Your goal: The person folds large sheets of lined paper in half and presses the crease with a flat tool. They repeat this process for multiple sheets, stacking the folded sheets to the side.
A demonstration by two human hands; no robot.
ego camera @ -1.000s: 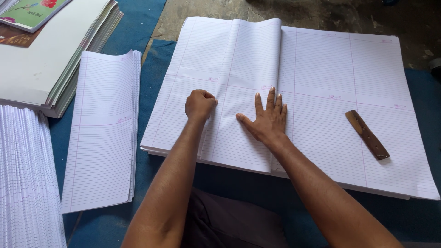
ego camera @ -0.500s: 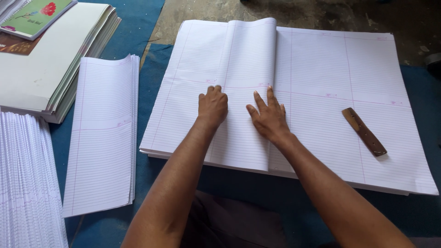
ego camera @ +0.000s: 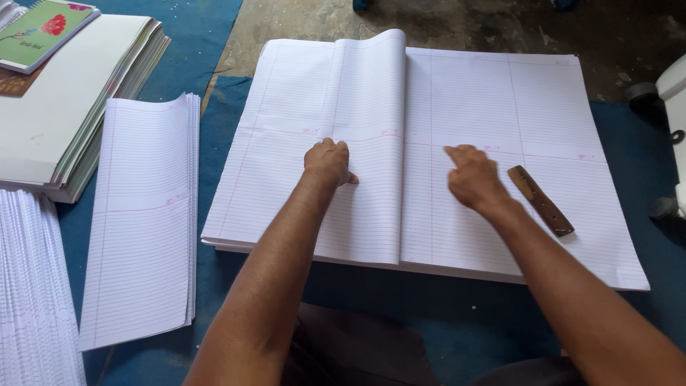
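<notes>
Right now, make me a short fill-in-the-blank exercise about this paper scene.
1. The left hand presses on a folded bundle of ____ paper sheets.
2. The brown wooden stick lies nearest the ____ hand.
3. The green notebook rests on a stack at the top ____ corner.
Missing words: lined; right; left

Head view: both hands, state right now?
Left hand: curled, knuckles pressing the folded white ruled sheet, gripping nothing.
Right hand: loosely curled on the large ruled paper stack, holding nothing; brown wooden stick lies beside it.
</notes>
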